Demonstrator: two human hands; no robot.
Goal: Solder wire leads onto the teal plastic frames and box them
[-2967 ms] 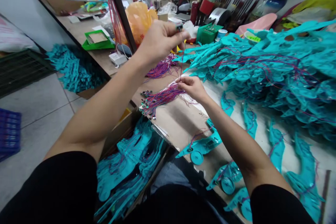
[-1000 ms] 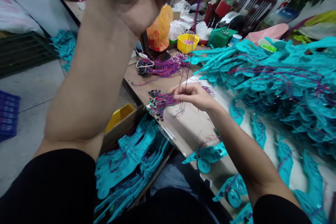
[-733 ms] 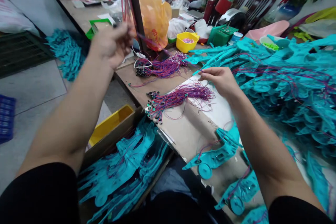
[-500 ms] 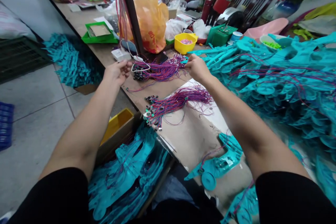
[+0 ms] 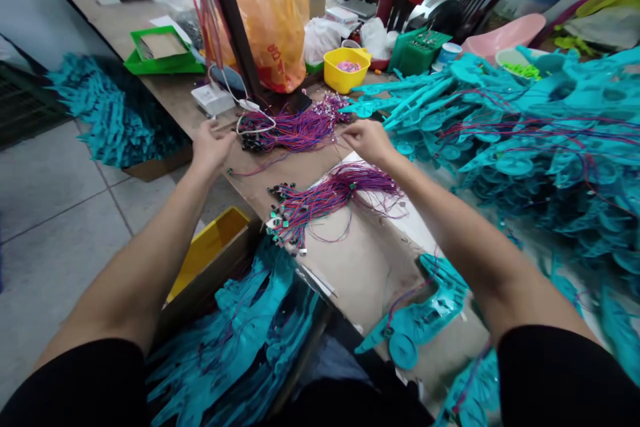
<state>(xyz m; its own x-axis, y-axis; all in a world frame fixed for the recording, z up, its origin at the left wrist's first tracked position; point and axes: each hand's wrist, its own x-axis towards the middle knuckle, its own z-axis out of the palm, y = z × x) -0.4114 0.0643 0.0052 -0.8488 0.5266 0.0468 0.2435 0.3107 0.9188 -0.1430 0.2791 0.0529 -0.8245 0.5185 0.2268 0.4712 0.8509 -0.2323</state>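
Lowered since the earliest frame: left hand [image 5: 213,147], down beside the white box [image 5: 213,100]. Between left hand and right hand [image 5: 369,141], close to both: far wire bundle [image 5: 300,132], long axis roughly hand to hand across the tabletop [image 5: 345,243]. Right fingertips pinched together, contents too small to tell; left grip unclear. Fine, tangled red-purple strands; smooth, curved teal parts [image 5: 425,313].

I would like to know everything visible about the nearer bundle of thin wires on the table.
The nearer wire bundle has many thin red, blue and purple strands, apparently plastic-coated. Small black, green and white parts cluster at its left end, near the table edge; the right end spreads into loose tips. It lies flat, slightly bent, across brown cardboard and a white sheet, with stray strands looping below. The fingers of neither hand touch it.
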